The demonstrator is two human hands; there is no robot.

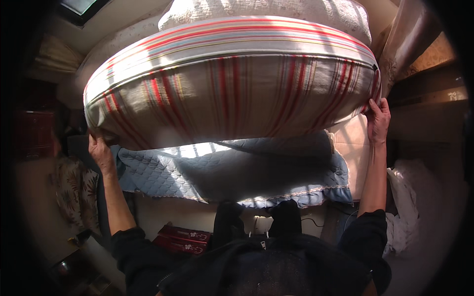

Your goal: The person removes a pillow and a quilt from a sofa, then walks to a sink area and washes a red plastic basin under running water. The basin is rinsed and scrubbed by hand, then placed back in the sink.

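Observation:
A long striped cushion (pixel 222 96) in white, beige and red spans the upper middle of the view, tilted so that its piped edge and underside show. My left hand (pixel 100 151) grips its lower left corner. At the right end my right hand (pixel 378 120) pinches the other corner, close to the end of the seam. Below the cushion lies a blue quilted cover (pixel 148 174) with a scalloped trim, partly in shadow. The cushion hides the cover's far part, and most of my fingers are hidden behind its corners.
A pale patterned cushion (pixel 266 9) stands behind. Dark red boxes (pixel 183 238) with white flower designs rest on the floor by my legs. White cloth (pixel 403 207) hangs at the right, patterned fabric (pixel 76 188) at the left. A thin cable (pixel 314 221) runs along the floor.

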